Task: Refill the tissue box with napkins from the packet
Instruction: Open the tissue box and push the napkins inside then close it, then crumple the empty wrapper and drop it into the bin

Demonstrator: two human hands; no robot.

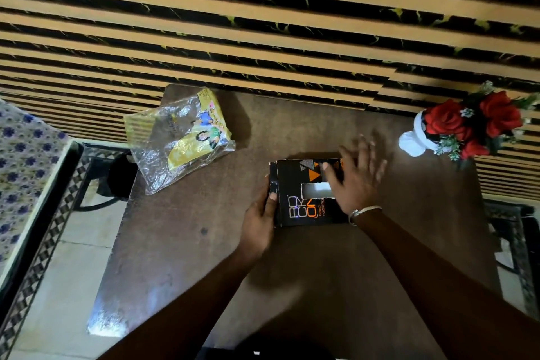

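A black tissue box (298,204) with orange lettering lies flat in the middle of the brown table (292,272); white tissue shows in its top slot. My left hand (260,222) presses against the box's left end flap, thumb on its edge. My right hand (355,177) lies flat on the box's top right, fingers spread and blurred, a metal bangle on the wrist. The napkin packet (181,137), clear plastic with yellow print, lies crumpled and flat at the table's far left corner, apart from both hands.
A white vase of red artificial roses (464,128) stands at the table's far right corner. A striped black-and-tan wall runs behind. A patterned bed (23,161) and tiled floor (73,272) lie to the left, dark furniture to the right.
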